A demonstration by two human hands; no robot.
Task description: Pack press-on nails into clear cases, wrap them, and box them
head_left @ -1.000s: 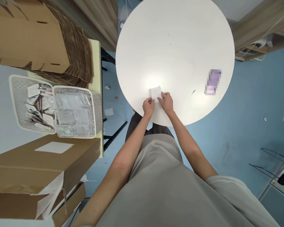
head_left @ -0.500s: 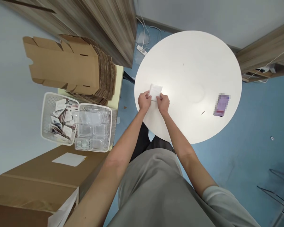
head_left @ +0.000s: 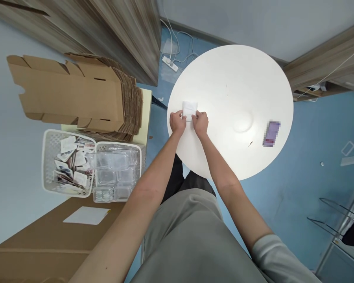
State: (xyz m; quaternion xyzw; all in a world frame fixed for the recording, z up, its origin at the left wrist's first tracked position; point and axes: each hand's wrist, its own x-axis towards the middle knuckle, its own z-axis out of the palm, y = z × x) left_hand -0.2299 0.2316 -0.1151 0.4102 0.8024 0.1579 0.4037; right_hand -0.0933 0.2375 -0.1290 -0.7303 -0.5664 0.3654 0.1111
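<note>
A small white folded sheet [head_left: 190, 107], paper or thin foam, lies at the left part of the round white table [head_left: 224, 118]. My left hand [head_left: 177, 122] pinches its near left corner between thumb and fingers. On the opposite side my right hand [head_left: 200, 123] grips the near right corner the same way. Crease lines run across the sheet's top. Whether anything lies inside the fold cannot be seen.
A purple blurred object [head_left: 271, 133] lies toward the table's right edge. Left of the table are flattened cardboard boxes [head_left: 73, 90], a white basket of cards [head_left: 47, 161] and a basket of clear plastic containers [head_left: 143, 161]. A power strip [head_left: 170, 63] lies on the floor.
The sheet has turned a little and now sits squarer between my hands. Both hands still hold its near corners. The camera view has shifted slightly.
</note>
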